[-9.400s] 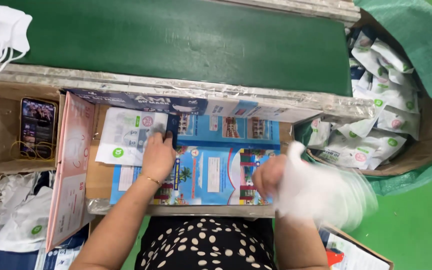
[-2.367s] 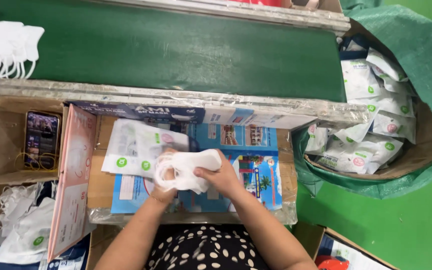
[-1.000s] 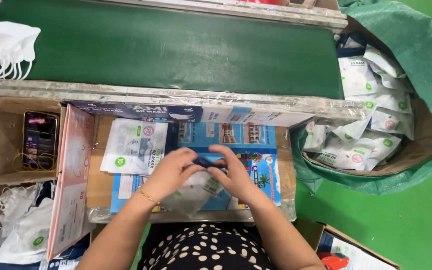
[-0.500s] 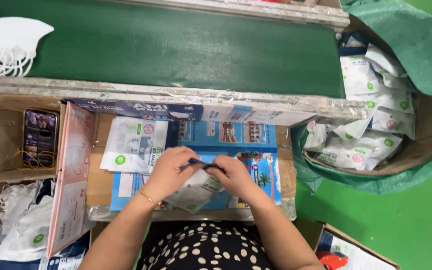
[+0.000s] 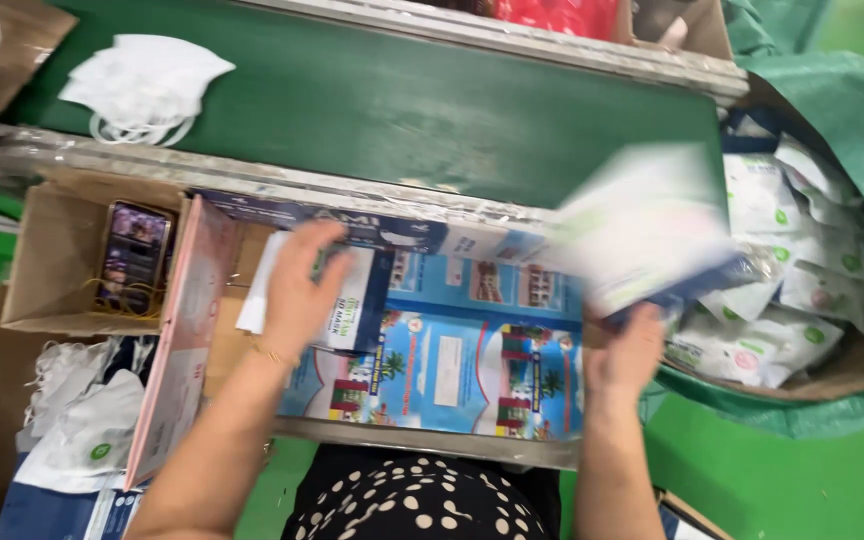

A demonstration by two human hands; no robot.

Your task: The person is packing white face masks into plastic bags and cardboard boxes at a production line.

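Note:
My right hand (image 5: 630,352) grips a packed white mask pouch (image 5: 642,232), blurred by motion, and holds it above the rim of the green-lined bin (image 5: 852,110) at the right. My left hand (image 5: 302,283) lies flat on a stack of empty white pouches (image 5: 350,300) at the left of the blue printed work surface (image 5: 452,360). Its fingers are spread over the stack.
A green conveyor belt (image 5: 402,100) runs across the top, with a pile of white masks (image 5: 142,85) on it. A phone (image 5: 135,255) lies in a cardboard box at the left. Beside it stands a pink box flap (image 5: 177,350). Sealed pouches (image 5: 792,270) fill the bin.
Half a second ago both hands were together closing a pouch at the centre. Now my right hand has swung right with the pouch, and my left hand has moved back to the stack.

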